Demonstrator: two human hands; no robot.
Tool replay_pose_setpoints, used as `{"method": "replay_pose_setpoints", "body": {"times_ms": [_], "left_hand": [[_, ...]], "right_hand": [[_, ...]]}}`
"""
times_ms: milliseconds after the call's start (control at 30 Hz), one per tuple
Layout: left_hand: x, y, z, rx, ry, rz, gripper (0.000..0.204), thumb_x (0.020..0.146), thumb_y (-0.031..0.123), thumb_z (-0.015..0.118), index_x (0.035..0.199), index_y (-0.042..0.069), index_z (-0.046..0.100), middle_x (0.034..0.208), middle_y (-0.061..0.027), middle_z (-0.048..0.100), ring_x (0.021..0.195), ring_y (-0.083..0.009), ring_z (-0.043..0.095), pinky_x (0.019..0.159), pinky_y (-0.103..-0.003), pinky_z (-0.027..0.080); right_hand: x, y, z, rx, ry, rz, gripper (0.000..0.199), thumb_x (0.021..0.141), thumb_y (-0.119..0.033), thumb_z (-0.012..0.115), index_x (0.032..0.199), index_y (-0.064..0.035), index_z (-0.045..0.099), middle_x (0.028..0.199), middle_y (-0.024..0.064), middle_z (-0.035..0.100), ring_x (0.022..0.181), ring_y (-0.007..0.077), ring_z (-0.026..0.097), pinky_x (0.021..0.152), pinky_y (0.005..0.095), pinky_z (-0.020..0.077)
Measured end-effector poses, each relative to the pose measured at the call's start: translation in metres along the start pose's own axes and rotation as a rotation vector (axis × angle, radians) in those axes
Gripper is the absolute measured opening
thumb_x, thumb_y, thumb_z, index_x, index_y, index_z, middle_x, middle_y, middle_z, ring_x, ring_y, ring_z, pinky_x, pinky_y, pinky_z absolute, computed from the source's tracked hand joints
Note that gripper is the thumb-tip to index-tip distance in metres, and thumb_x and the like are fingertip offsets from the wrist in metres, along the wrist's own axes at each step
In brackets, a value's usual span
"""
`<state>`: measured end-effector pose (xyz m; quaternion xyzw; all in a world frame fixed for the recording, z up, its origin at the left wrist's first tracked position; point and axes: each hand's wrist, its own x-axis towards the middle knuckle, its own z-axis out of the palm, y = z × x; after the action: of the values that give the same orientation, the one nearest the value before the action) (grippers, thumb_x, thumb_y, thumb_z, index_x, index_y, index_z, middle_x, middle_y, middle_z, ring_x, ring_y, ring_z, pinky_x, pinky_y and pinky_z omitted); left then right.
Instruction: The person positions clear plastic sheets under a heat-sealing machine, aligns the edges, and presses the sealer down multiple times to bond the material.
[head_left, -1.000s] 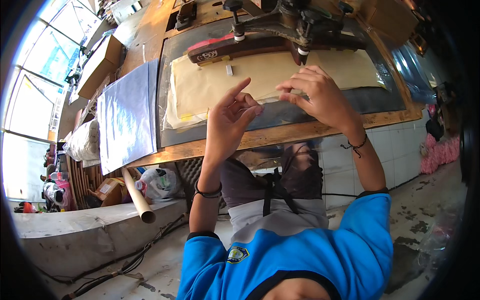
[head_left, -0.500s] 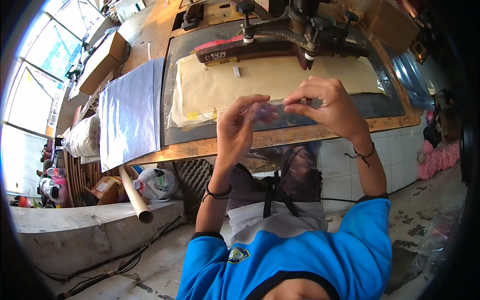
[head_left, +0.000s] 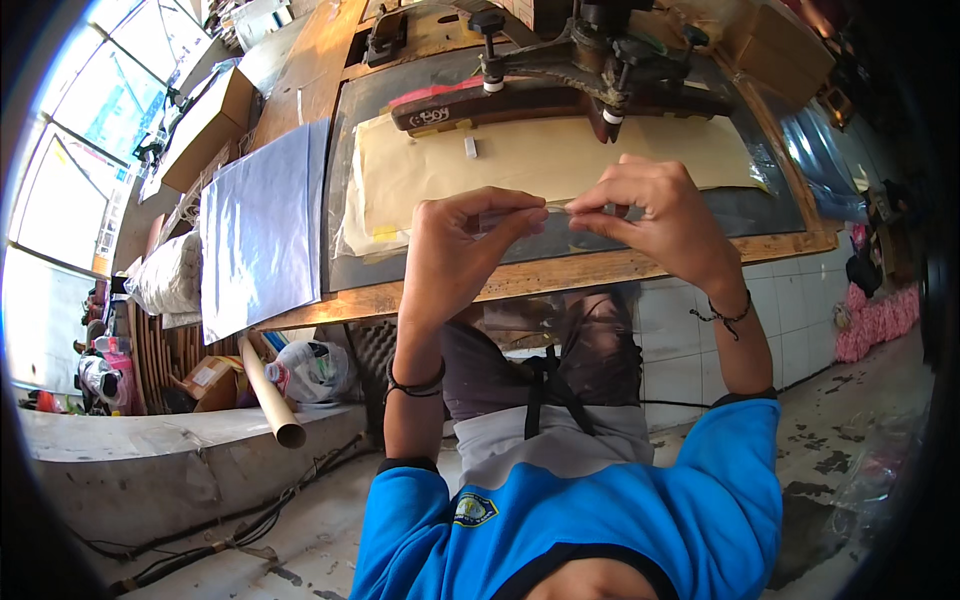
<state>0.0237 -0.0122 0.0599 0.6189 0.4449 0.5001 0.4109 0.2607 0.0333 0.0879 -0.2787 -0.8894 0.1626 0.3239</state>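
Over the front part of the table, my left hand (head_left: 465, 245) and my right hand (head_left: 650, 210) face each other, fingertips pinched and almost touching. Between them runs a thin, clear strip (head_left: 557, 209), too small to name for certain. Below and beyond the hands lies a wide cream paper sheet (head_left: 560, 155) on a dark board (head_left: 350, 270), with bits of yellow tape at its edges. A small whitish block (head_left: 471, 148) rests on the paper. Across its far side stands a dark clamp-like frame (head_left: 560, 105) with knobs and a black metal arm (head_left: 540, 66).
A stack of clear bluish plastic sheets (head_left: 262, 220) hangs over the table's left front edge. The wooden edge (head_left: 580, 270) runs before me. Cardboard boxes (head_left: 210, 125) stand at far left and far right. Below left are a cardboard tube (head_left: 272, 400) and a plastic bag (head_left: 312, 370).
My left hand has shifted a little left, and its spread fingers have come together into a pinch. My right hand has stayed nearly in place, still pinching.
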Motion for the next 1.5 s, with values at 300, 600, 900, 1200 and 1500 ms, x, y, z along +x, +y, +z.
{"method": "replay_pose_setpoints", "body": {"times_ms": [300, 600, 900, 1200, 1500], "left_hand": [[0.002, 0.031, -0.004, 0.567, -0.089, 0.157, 0.011, 0.092, 0.009, 0.075, 0.100, 0.004, 0.081, 0.094, -0.0106, 0.080, 0.082, -0.0191, 0.077, 0.073, -0.030, 0.058], [0.007, 0.024, -0.008, 0.664, -0.083, 0.335, 0.010, 0.088, 0.012, 0.078, 0.096, 0.008, 0.082, 0.089, -0.0097, 0.078, 0.077, -0.0271, 0.074, 0.072, -0.036, 0.057], [0.012, 0.022, 0.000, 0.718, -0.067, 0.399, 0.010, 0.086, 0.018, 0.081, 0.093, 0.011, 0.083, 0.086, -0.0065, 0.078, 0.076, -0.0266, 0.072, 0.073, -0.035, 0.056], [0.006, 0.012, -0.024, 0.736, -0.020, 0.214, 0.008, 0.086, 0.018, 0.082, 0.090, 0.011, 0.082, 0.085, -0.0067, 0.079, 0.077, -0.0235, 0.075, 0.072, -0.032, 0.057], [0.008, 0.000, -0.049, 0.662, 0.089, 0.162, 0.014, 0.085, 0.020, 0.085, 0.081, 0.008, 0.078, 0.081, -0.0030, 0.079, 0.059, -0.0115, 0.064, 0.057, -0.028, 0.046]], "right_hand": [[0.001, 0.000, -0.003, -0.020, -0.010, -0.008, 0.016, 0.080, -0.013, 0.086, 0.094, -0.0082, 0.081, 0.082, 0.0060, 0.074, 0.074, 0.0205, 0.062, 0.066, 0.0345, 0.0492], [0.003, 0.001, -0.007, -0.042, -0.023, -0.011, 0.016, 0.081, -0.016, 0.085, 0.094, -0.0080, 0.081, 0.079, 0.0061, 0.073, 0.071, 0.0214, 0.061, 0.065, 0.0351, 0.0484], [0.006, -0.005, -0.007, -0.075, -0.004, 0.009, 0.015, 0.080, -0.019, 0.086, 0.089, -0.0081, 0.081, 0.075, 0.0047, 0.072, 0.069, 0.0212, 0.060, 0.063, 0.0345, 0.0469], [-0.003, 0.007, -0.023, -0.152, -0.017, 0.104, 0.014, 0.081, -0.023, 0.086, 0.084, -0.0096, 0.082, 0.072, 0.0032, 0.072, 0.066, 0.0180, 0.057, 0.060, 0.0340, 0.0445], [-0.033, 0.035, -0.065, -0.233, -0.036, 0.248, 0.012, 0.081, -0.019, 0.084, 0.088, -0.0089, 0.083, 0.076, 0.0047, 0.075, 0.069, 0.0172, 0.058, 0.064, 0.0324, 0.0477]]}}
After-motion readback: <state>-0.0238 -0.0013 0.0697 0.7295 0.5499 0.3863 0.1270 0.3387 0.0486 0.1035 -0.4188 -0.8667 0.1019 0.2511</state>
